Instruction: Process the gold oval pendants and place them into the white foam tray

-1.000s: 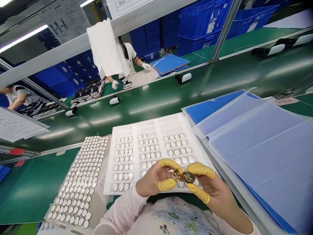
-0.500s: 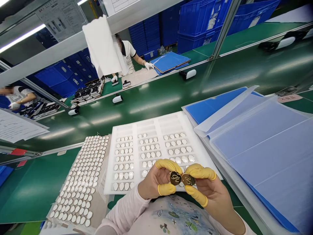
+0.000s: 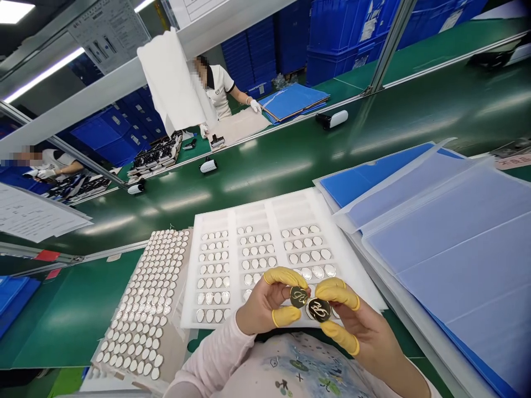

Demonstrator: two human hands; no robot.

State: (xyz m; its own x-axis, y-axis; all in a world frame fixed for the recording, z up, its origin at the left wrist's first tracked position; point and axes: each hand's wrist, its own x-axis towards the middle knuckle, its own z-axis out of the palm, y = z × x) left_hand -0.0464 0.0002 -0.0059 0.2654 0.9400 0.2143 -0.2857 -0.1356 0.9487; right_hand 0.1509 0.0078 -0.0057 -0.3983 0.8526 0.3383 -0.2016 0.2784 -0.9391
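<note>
My left hand [image 3: 265,301], with yellow finger cots, pinches a small gold disc [image 3: 298,297] with a script mark on its face. My right hand [image 3: 352,326], also in yellow cots, pinches a second gold disc [image 3: 319,309] beside it; the two discs touch edge to edge. Both hands hover over the near edge of a white foam tray [image 3: 265,215] whose slots hold rows of silvery oval pieces. Left of it lies a sheet [image 3: 145,298] densely covered with more silvery ovals.
Clear plastic sheets over blue boards [image 3: 448,237] lie at the right. A green conveyor belt [image 3: 290,160] runs behind the tray, carrying small white devices [image 3: 207,166]. Across it, a gloved person [image 3: 219,91] works at blue sheets; another person's arm [image 3: 50,168] is far left. Blue crates stack behind.
The two discs stay pinched in my hands; the right one has dropped slightly lower and turned. The view has shifted a little to the left, and the far person has moved.
</note>
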